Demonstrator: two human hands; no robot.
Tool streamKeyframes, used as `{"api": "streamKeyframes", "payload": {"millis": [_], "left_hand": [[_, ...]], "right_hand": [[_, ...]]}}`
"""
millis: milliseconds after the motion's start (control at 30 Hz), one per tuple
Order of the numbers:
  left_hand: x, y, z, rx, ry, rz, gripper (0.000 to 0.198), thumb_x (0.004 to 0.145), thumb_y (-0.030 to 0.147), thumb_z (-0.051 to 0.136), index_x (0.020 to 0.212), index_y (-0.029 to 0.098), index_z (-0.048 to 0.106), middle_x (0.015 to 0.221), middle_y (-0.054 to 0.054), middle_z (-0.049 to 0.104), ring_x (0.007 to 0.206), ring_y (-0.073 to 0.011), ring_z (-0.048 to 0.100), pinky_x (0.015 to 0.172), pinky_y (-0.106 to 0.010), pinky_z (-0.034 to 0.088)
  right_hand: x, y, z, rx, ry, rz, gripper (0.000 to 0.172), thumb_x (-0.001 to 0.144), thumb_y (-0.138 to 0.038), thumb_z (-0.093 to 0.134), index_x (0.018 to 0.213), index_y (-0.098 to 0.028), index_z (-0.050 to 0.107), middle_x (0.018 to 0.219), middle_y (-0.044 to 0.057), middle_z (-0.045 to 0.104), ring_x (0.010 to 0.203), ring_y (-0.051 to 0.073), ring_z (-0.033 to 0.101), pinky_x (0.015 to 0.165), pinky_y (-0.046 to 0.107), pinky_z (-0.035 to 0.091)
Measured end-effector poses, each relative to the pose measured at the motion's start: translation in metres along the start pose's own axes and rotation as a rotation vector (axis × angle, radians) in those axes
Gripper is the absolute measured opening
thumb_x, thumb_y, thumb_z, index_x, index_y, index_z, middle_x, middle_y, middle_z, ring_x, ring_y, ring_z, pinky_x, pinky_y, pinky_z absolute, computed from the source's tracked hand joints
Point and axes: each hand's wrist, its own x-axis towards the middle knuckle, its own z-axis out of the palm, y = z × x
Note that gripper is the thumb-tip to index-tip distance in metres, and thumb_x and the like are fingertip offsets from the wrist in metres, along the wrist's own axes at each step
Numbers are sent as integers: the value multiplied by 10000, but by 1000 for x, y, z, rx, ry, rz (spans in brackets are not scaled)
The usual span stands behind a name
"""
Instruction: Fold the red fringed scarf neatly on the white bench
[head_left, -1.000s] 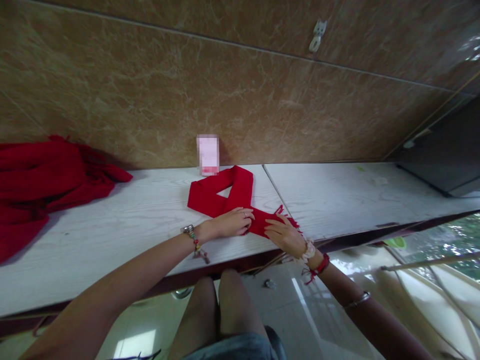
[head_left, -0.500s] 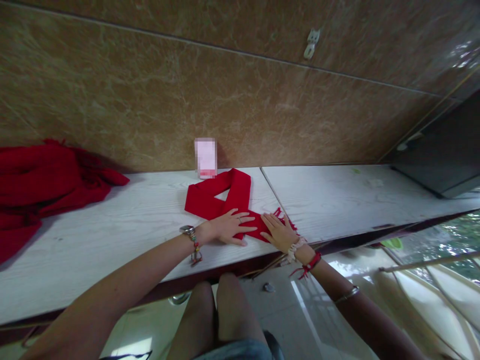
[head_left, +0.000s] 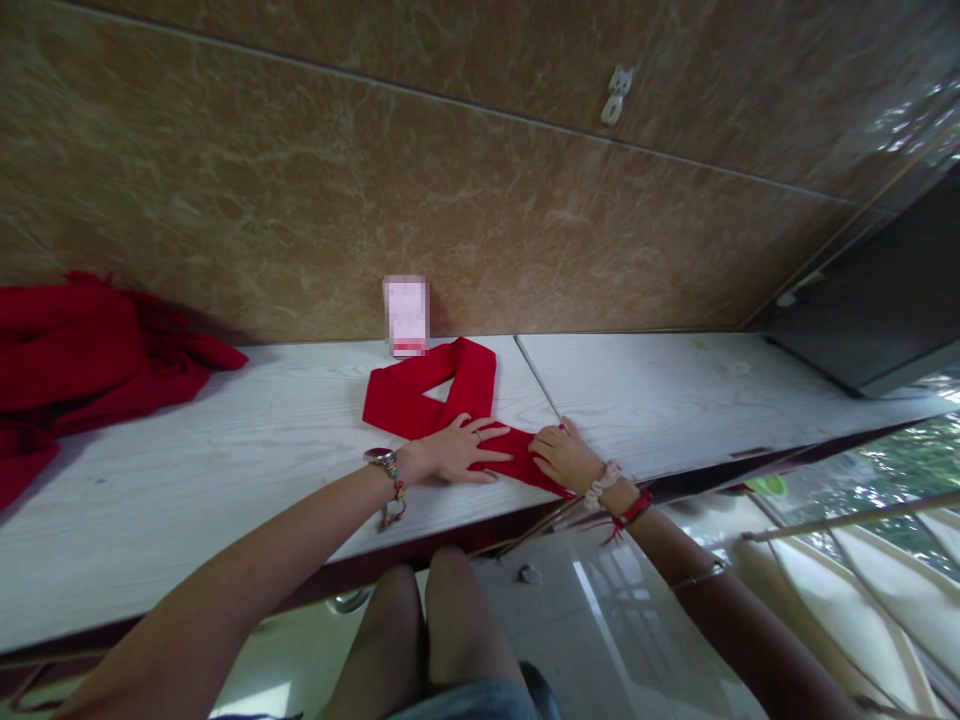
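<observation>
A person's left hand (head_left: 457,450) lies flat with fingers spread, gripping nothing, across a red scarf (head_left: 476,378) looped on a pale wood-grain counter (head_left: 247,460) at the center of the frame. The right hand (head_left: 568,457), just right of center, curls over the scarf's end, though from where I stand I cannot tell whether it grasps the cloth. A blurred pinkish card (head_left: 407,312) stands behind the loop, and bunched red fabric (head_left: 82,350) fills the left edge.
</observation>
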Motion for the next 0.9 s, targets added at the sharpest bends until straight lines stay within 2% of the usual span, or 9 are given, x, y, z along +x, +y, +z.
{"api": "streamKeyframes", "payload": {"millis": [167,267,333,433,567,633,767,833,900], "left_hand": [[-1,2,-1,19,-63,-9,466,829,509,423,1270,358,408,1419,-81,298,1289,-333,224,949,-561,213],[-2,3,-2,18,-65,-15,465,829,503,424,1272,361,404,1422,-89,290,1290,-339,222,944,-580,208],[-2,4,-2,12,-59,-20,457,826,507,427,1263,375,408,1421,-80,294,1289,-335,227,945,-590,199],[-2,4,-1,13,-51,-21,450,825,507,428,1253,365,426,1414,-78,309,1286,-335,232,942,-595,197],[-2,4,1,14,-23,-30,444,825,509,429,1240,351,448,1407,-78,323,1282,-327,243,949,-578,200],[-3,4,2,8,-15,-32,443,827,505,431,1245,359,439,1409,-76,320,1282,-328,244,949,-578,199],[-4,3,2,1,-9,-19,444,829,497,434,1250,357,435,1409,-82,317,1282,-330,240,950,-579,197],[-3,3,2,6,-16,-22,446,828,501,431,1250,360,433,1414,-81,307,1283,-331,236,949,-579,195],[-3,4,2,16,-26,-28,447,829,504,424,1254,365,426,1420,-80,296,1285,-332,231,944,-583,196]], "right_hand": [[-22,33,-4,-96,-140,79,95,762,-257,561,810,-204,623,884,80,654,901,259,530,882,563,293],[-41,52,-10,-90,-155,169,96,750,-258,573,687,-201,618,771,68,649,832,246,540,845,537,325],[-41,50,-14,-41,-85,167,127,772,-250,539,684,-198,614,774,60,643,826,225,538,843,492,336],[-18,27,-15,43,34,58,148,800,-228,486,865,-208,618,915,54,639,906,205,520,894,464,299],[15,3,-9,38,-78,-17,165,785,-188,471,862,-193,616,915,62,643,925,213,510,914,489,270],[14,10,-8,7,-154,-38,151,779,-197,477,821,-190,622,885,67,646,910,219,512,910,499,271],[-17,44,-15,-80,-228,-2,131,751,-187,504,711,-196,629,825,67,652,895,234,518,915,536,250],[-30,55,-20,-87,-194,63,146,737,-168,512,638,-189,617,790,69,648,861,228,529,891,512,286],[-30,53,-24,-39,-83,71,153,752,-179,505,654,-186,621,812,71,643,849,213,532,862,454,329]]}}
